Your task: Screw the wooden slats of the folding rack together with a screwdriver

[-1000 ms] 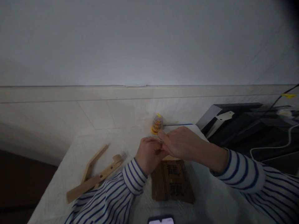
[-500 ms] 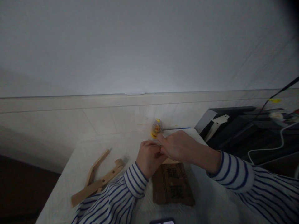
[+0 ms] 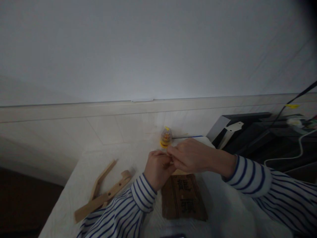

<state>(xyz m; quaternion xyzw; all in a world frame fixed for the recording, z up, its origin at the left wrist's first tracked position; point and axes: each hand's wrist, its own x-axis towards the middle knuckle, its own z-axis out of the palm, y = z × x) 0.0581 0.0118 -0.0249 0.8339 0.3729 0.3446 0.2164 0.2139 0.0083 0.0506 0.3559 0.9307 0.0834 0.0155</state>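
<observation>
My left hand [image 3: 159,169] and my right hand [image 3: 189,155] meet over the table, fingers of both pinched together. Whatever lies between the fingertips is too small or hidden to name. Just below them rests a brown paper packet [image 3: 182,198] with dark printed characters, its upper end partly covered by my hands. Behind the fingertips stands a small clear bottle with a yellow base and tip [image 3: 165,137]. Left of my left sleeve lie wooden pieces with holes [image 3: 102,200], one of them a slim angled bar [image 3: 102,178].
The table [image 3: 71,191] has a white cover and stands against a white panelled wall [image 3: 119,129]. On the right are dark flat panels [image 3: 262,138], a pale bracket with holes [image 3: 230,132] and a white cable [image 3: 300,148]. A dark object's edge shows at the bottom.
Both hands stay together in almost the same place, with the right fingers shifted slightly. The view has tilted a little, and less of the dark object at the bottom edge shows.
</observation>
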